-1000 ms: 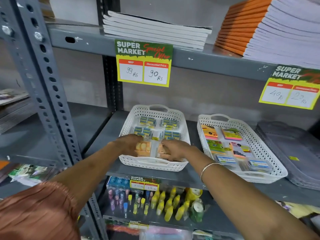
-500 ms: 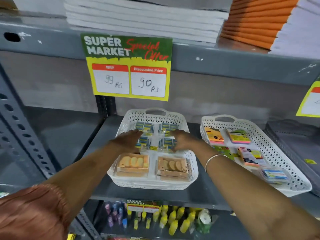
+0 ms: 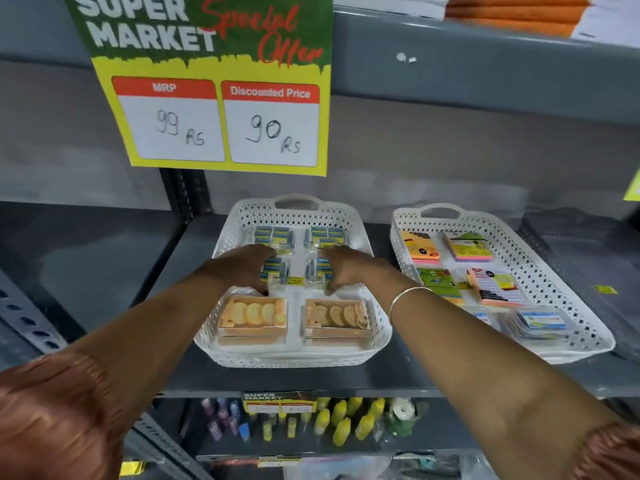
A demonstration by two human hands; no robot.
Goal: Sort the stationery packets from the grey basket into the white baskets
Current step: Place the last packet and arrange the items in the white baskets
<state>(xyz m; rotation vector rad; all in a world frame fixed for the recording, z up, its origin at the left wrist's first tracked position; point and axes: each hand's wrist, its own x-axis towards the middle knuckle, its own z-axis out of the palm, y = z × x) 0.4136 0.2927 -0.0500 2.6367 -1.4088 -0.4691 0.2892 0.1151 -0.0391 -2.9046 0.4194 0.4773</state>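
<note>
A white basket (image 3: 294, 355) stands on the grey shelf in front of me. Two orange packets lie at its front, one left (image 3: 252, 318) and one right (image 3: 337, 320). Several blue-and-yellow packets fill its middle and back. My left hand (image 3: 242, 268) rests on the middle-left blue packet (image 3: 275, 273), fingers curled round it. My right hand (image 3: 349, 268) grips the middle-right blue packet (image 3: 320, 273) the same way. A second white basket (image 3: 568, 278) to the right holds several sticky-note pads and clear packets. The grey basket (image 3: 588, 237) lies at the far right, largely out of view.
A price sign (image 3: 221, 98) hangs from the upper shelf just above the left basket. Notebook stacks (image 3: 519, 12) sit on that upper shelf. The lower shelf (image 3: 311, 420) carries yellow and coloured small bottles. A perforated steel upright (image 3: 31, 323) stands at left.
My hands left the two orange packets at the basket's front and moved back onto the middle blue packets. The camera came closer to the shelf.
</note>
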